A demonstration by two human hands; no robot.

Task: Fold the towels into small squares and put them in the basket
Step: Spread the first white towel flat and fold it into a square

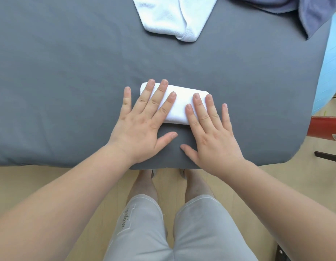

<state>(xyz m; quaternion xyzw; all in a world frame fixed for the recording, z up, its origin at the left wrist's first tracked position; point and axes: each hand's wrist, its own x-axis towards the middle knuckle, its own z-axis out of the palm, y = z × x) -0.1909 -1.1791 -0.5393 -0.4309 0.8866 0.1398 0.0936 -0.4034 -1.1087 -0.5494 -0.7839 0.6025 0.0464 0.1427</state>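
A small white towel, folded into a compact rectangle, lies on the grey covered table near its front edge. My left hand rests flat with spread fingers on the towel's left part. My right hand lies flat on its right part. Neither hand grips anything. A second white towel, loosely folded, lies at the far middle of the table. No basket is in view.
A dark blue-grey cloth lies at the far right corner. A light blue object stands beside the table's right edge, with a red box below it. Wooden floor and my legs show beneath the front edge.
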